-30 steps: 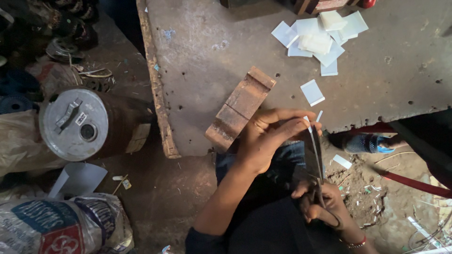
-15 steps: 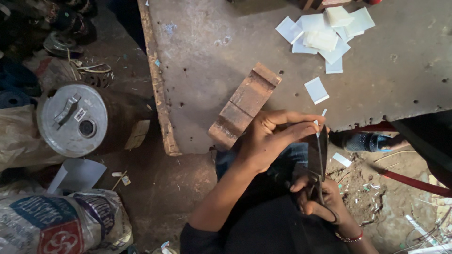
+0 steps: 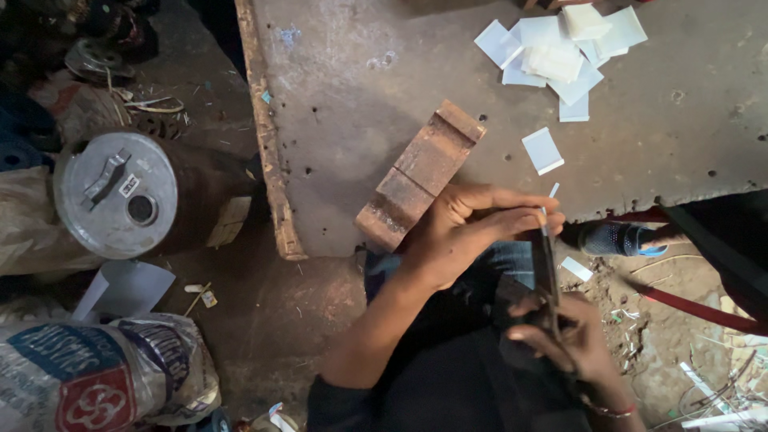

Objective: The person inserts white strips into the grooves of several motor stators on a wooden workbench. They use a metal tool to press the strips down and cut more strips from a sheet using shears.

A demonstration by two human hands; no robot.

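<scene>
Left hand (image 3: 468, 232) pinches a thin white strip (image 3: 552, 192) at the tabletop (image 3: 360, 120) edge. Right hand (image 3: 568, 340) closed around dark scissors (image 3: 546, 268), blades up against the strip.

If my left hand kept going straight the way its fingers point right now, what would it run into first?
The left hand points rightward, pinching a thin white strip against the scissors held by the right hand. Those blades already sit at its fingertips; beyond them the way looks free, though depth is unclear.

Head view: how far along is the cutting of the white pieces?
Done: a pile of cut white squares and one single white square lie on the grey worktable. In hand: left hand pinches a thin white strip; right hand works dark scissors. Left: that strip.
</scene>
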